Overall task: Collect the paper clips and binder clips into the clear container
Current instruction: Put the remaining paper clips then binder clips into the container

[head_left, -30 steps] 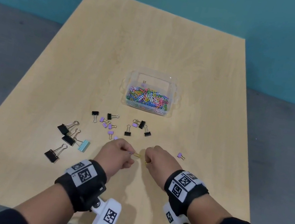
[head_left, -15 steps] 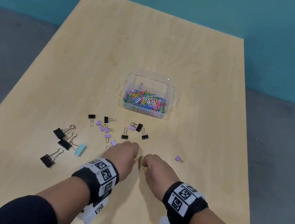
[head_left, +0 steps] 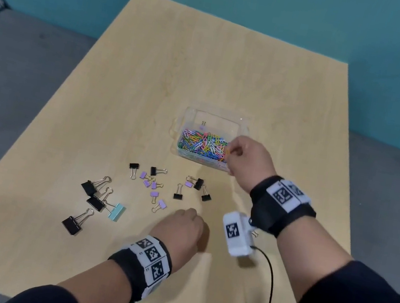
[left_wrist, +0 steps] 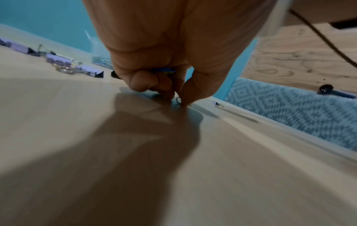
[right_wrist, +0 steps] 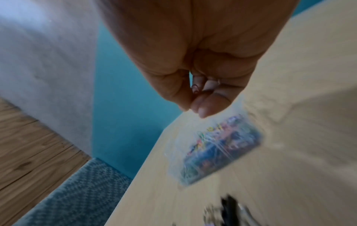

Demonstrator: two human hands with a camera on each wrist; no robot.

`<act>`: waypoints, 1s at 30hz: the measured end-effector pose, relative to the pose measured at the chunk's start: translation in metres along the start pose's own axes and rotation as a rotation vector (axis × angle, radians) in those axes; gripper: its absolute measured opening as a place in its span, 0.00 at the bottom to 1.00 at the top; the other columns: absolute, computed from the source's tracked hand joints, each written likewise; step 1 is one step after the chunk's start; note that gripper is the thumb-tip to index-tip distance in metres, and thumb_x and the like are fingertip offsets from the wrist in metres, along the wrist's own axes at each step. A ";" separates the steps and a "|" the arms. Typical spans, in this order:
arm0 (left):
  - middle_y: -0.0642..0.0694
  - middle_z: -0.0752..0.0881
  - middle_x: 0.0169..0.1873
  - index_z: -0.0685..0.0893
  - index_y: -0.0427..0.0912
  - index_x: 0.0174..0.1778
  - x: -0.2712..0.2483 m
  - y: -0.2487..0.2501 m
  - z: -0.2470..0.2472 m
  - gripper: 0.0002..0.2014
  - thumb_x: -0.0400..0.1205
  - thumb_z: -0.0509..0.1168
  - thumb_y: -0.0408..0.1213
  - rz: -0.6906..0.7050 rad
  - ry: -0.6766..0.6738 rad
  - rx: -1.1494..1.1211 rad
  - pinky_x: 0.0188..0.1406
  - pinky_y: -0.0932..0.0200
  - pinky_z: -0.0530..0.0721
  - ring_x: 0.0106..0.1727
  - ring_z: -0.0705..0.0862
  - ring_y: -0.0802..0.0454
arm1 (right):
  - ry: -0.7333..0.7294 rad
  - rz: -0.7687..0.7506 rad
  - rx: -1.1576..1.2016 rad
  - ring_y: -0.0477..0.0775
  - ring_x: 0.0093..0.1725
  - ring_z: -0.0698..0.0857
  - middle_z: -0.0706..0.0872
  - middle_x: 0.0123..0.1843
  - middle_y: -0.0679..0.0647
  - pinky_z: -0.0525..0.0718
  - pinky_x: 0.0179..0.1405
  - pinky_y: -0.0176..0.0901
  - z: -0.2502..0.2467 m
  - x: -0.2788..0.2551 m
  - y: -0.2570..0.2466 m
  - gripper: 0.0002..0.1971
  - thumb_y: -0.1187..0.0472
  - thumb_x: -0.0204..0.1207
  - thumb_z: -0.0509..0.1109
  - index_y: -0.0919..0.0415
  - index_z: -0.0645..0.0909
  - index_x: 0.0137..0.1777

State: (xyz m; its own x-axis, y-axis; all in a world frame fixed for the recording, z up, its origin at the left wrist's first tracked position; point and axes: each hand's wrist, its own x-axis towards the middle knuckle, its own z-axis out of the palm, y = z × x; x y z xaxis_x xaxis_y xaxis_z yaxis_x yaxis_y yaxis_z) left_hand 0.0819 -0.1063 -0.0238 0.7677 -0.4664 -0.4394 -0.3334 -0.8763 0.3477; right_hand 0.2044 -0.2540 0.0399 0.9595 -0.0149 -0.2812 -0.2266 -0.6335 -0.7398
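Note:
The clear container (head_left: 216,114) stands mid-table, holding a heap of coloured paper clips (head_left: 203,144) and one small purple binder clip. My right hand (head_left: 229,151) hovers over its near right corner, thumb and fingers pinching a thin paper clip (right_wrist: 196,89). My left hand (head_left: 192,214) is curled down on the table near the front, its fingertips pinching a small wire paper clip (left_wrist: 178,100) against the wood, with something blue (left_wrist: 164,70) tucked in the palm. Black binder clips (head_left: 92,187), a teal one (head_left: 117,211) and small purple ones (head_left: 152,185) lie scattered to the left.
The wooden table (head_left: 209,59) has grey couch seats on both sides and a teal wall behind. One small purple binder clip (left_wrist: 217,104) lies near the right edge, partly hidden by my right wrist camera (head_left: 237,234). A black cable hangs from that camera.
My right hand has lifted from beside the left and travelled forward to the container with a clip. The left hand has stayed low on the table, shifting slightly.

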 end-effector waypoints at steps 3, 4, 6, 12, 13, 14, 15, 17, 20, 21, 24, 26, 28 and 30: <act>0.43 0.78 0.53 0.75 0.43 0.59 -0.002 0.003 0.000 0.19 0.74 0.54 0.26 0.031 -0.011 -0.049 0.45 0.55 0.75 0.49 0.76 0.45 | -0.037 -0.073 -0.140 0.59 0.43 0.85 0.82 0.49 0.53 0.81 0.41 0.45 -0.002 0.022 -0.017 0.11 0.64 0.72 0.68 0.50 0.81 0.52; 0.44 0.79 0.52 0.75 0.45 0.58 -0.003 0.003 -0.002 0.18 0.74 0.54 0.26 0.023 -0.004 -0.107 0.42 0.56 0.73 0.46 0.76 0.47 | -0.030 -0.080 -0.223 0.57 0.45 0.83 0.79 0.55 0.54 0.78 0.43 0.43 -0.005 0.024 -0.019 0.14 0.62 0.74 0.69 0.52 0.80 0.60; 0.49 0.79 0.48 0.77 0.51 0.53 -0.003 -0.002 -0.009 0.16 0.75 0.54 0.29 -0.035 0.034 -0.298 0.40 0.58 0.71 0.44 0.76 0.50 | 0.027 -0.105 -0.331 0.56 0.46 0.82 0.75 0.60 0.55 0.78 0.46 0.43 -0.012 0.018 -0.016 0.18 0.60 0.76 0.67 0.54 0.77 0.66; 0.49 0.83 0.29 0.82 0.44 0.35 0.039 -0.031 -0.072 0.06 0.76 0.61 0.34 -0.326 0.365 -0.817 0.34 0.54 0.80 0.29 0.78 0.48 | -0.130 0.016 -0.512 0.60 0.41 0.84 0.77 0.50 0.55 0.81 0.42 0.49 -0.017 -0.052 0.050 0.09 0.59 0.73 0.64 0.54 0.77 0.52; 0.49 0.82 0.28 0.81 0.45 0.33 0.049 -0.036 -0.086 0.07 0.77 0.62 0.34 -0.356 0.416 -0.852 0.32 0.56 0.79 0.28 0.79 0.50 | -0.189 0.059 -0.576 0.59 0.43 0.83 0.76 0.51 0.55 0.80 0.42 0.48 -0.015 -0.066 0.062 0.10 0.58 0.72 0.65 0.53 0.75 0.53; 0.49 0.82 0.27 0.81 0.45 0.33 0.058 -0.039 -0.100 0.08 0.78 0.62 0.35 -0.373 0.457 -0.875 0.32 0.57 0.78 0.28 0.79 0.50 | -0.229 0.089 -0.628 0.59 0.46 0.82 0.75 0.53 0.54 0.80 0.43 0.48 -0.013 -0.079 0.072 0.12 0.56 0.71 0.66 0.52 0.73 0.54; 0.49 0.82 0.27 0.82 0.45 0.35 0.068 -0.041 -0.113 0.07 0.78 0.61 0.34 -0.377 0.482 -0.896 0.32 0.57 0.79 0.29 0.79 0.49 | -0.249 0.108 -0.649 0.58 0.48 0.80 0.72 0.53 0.52 0.80 0.44 0.48 -0.009 -0.090 0.082 0.15 0.55 0.70 0.67 0.51 0.71 0.56; 0.45 0.83 0.30 0.84 0.42 0.40 0.084 -0.040 -0.132 0.08 0.78 0.59 0.30 -0.360 0.485 -0.971 0.39 0.50 0.84 0.31 0.80 0.47 | -0.253 0.114 -0.630 0.55 0.50 0.76 0.69 0.53 0.50 0.79 0.45 0.48 -0.001 -0.105 0.096 0.15 0.56 0.71 0.67 0.50 0.68 0.56; 0.42 0.87 0.45 0.84 0.45 0.51 0.094 -0.036 -0.145 0.13 0.78 0.59 0.28 -0.318 0.429 -0.978 0.44 0.55 0.84 0.38 0.82 0.47 | -0.211 0.054 -0.635 0.55 0.48 0.73 0.68 0.53 0.51 0.75 0.43 0.45 0.013 -0.112 0.109 0.11 0.64 0.76 0.62 0.54 0.68 0.56; 0.44 0.86 0.50 0.84 0.45 0.57 0.093 -0.037 -0.146 0.14 0.79 0.60 0.29 -0.313 0.432 -0.935 0.46 0.58 0.81 0.42 0.82 0.48 | -0.195 0.039 -0.639 0.54 0.46 0.72 0.69 0.52 0.51 0.72 0.41 0.44 0.015 -0.111 0.111 0.10 0.66 0.77 0.60 0.55 0.69 0.56; 0.44 0.86 0.53 0.84 0.40 0.60 0.072 -0.049 -0.148 0.14 0.79 0.64 0.29 -0.314 0.524 -0.939 0.50 0.64 0.77 0.48 0.82 0.52 | -0.166 0.052 -0.616 0.54 0.42 0.70 0.69 0.47 0.50 0.69 0.38 0.44 0.015 -0.107 0.111 0.05 0.66 0.78 0.58 0.55 0.70 0.50; 0.45 0.86 0.50 0.85 0.41 0.57 0.045 -0.067 -0.141 0.13 0.78 0.65 0.30 -0.351 0.582 -0.921 0.39 0.70 0.76 0.43 0.81 0.55 | -0.151 0.065 -0.593 0.53 0.44 0.71 0.70 0.46 0.50 0.74 0.40 0.46 0.012 -0.104 0.110 0.04 0.65 0.76 0.59 0.55 0.68 0.45; 0.47 0.87 0.49 0.85 0.42 0.56 0.009 -0.090 -0.130 0.11 0.79 0.65 0.31 -0.409 0.603 -0.856 0.38 0.69 0.75 0.45 0.82 0.55 | -0.129 0.067 -0.581 0.53 0.46 0.72 0.71 0.46 0.49 0.77 0.43 0.47 0.009 -0.102 0.108 0.05 0.64 0.76 0.61 0.54 0.68 0.42; 0.47 0.87 0.50 0.85 0.43 0.57 -0.031 -0.114 -0.114 0.12 0.79 0.65 0.32 -0.489 0.599 -0.771 0.47 0.62 0.77 0.51 0.83 0.51 | -0.116 0.080 -0.559 0.53 0.46 0.72 0.72 0.44 0.49 0.77 0.43 0.48 0.008 -0.098 0.107 0.05 0.64 0.75 0.62 0.54 0.68 0.41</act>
State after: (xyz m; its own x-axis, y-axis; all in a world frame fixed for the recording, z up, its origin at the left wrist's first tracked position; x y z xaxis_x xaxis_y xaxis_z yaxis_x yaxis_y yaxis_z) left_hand 0.1588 0.0217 0.0448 0.9352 0.2296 -0.2694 0.3528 -0.5421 0.7626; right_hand 0.0854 -0.3144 -0.0162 0.9111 -0.0144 -0.4119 -0.1448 -0.9469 -0.2872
